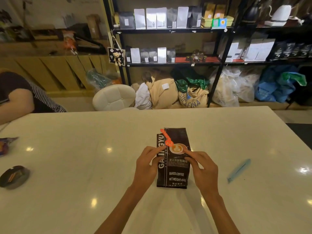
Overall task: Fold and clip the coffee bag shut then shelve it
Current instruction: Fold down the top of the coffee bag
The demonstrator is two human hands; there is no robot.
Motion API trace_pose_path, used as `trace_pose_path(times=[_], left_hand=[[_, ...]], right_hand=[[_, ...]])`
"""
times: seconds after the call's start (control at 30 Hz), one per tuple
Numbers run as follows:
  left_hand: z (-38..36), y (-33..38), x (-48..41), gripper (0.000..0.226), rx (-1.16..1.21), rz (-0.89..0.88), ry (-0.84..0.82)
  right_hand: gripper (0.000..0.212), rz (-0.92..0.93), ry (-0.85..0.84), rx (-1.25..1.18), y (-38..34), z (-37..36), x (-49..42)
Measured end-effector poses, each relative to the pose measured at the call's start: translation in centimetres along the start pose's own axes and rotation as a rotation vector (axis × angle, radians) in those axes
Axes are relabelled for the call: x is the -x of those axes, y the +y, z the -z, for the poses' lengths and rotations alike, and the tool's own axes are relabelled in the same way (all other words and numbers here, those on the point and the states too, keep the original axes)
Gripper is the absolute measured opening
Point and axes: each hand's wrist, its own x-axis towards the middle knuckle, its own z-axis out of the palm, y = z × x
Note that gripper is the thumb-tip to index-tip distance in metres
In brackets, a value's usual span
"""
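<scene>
A black coffee bag (175,174) with white lettering lies flat on the white table (84,166), its top pointing away from me. An orange clip (167,139) rests slantwise on its upper left part. My left hand (148,164) grips the bag's left edge, with the fingertips just below the clip. My right hand (202,171) holds the right edge, its fingers pressing on the bag's face near the cup picture. Whether the clip is fastened to the bag cannot be told.
A light blue clip (238,170) lies on the table to the right. A dark ashtray (14,176) and a wrapper (6,146) sit at the left. Another person's arm (16,100) rests at the far left. Black shelves (168,30) with bags stand behind, above sacks and a white stool (114,97).
</scene>
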Motion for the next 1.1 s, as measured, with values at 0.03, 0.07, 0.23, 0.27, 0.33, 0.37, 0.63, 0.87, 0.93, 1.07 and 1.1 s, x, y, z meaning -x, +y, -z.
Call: trace_pose_path(times=[0.03, 0.07, 0.23, 0.27, 0.33, 0.37, 0.63, 0.87, 0.93, 1.07, 1.1], left_hand=[[-0.1, 0.2, 0.0, 0.046, 0.037, 0.044, 0.030], [-0.2, 0.5, -0.1, 0.043, 0.084, 0.116, 0.061], [-0.3, 1.2, -0.2, 0.025, 0.180, 0.411, 0.006], [-0.4, 1.3, -0.3, 0.019, 0.240, 0.435, -0.045], [-0.7, 1.8, -0.4, 0.011, 0.365, 0.505, -0.058], [-0.8, 2.0, -0.5, 0.010, 0.382, 0.534, -0.011], [0.6, 5.3, -2.2, 0.015, 0.375, 0.604, 0.447], [0.8, 8.5, -0.8, 0.034, 0.543, 0.599, 0.177], [0.2, 8.9, -0.1, 0.045, 0.520, 0.578, 0.073], [0.3, 9.2, -0.7, 0.031, 0.364, 0.523, 0.093], [0.4, 9.2, -1.1, 0.026, 0.325, 0.504, 0.107]], right_hand=[[0.039, -0.008, 0.009, -0.014, -0.1, 0.0, 0.0], [0.036, -0.044, 0.019, -0.039, -0.3, -0.1, 0.0], [0.025, -0.415, -0.021, -0.356, -1.8, -1.1, -0.9], [0.023, -0.471, -0.043, -0.419, -2.2, -1.3, -1.1], [0.018, -0.542, -0.055, -0.482, -3.0, -2.0, -1.4], [0.016, -0.554, -0.032, -0.492, -3.3, -2.3, -1.5], [0.046, -0.523, -0.217, -0.441, -5.6, -4.8, 0.4], [0.035, -0.472, 0.039, -0.339, -6.3, -3.5, -1.9], [0.029, -0.453, 0.088, -0.315, -6.4, -3.0, -3.3], [0.036, -0.458, 0.133, -0.267, -6.7, -2.4, -4.4], [0.039, -0.474, 0.127, -0.281, -6.8, -2.3, -4.5]])
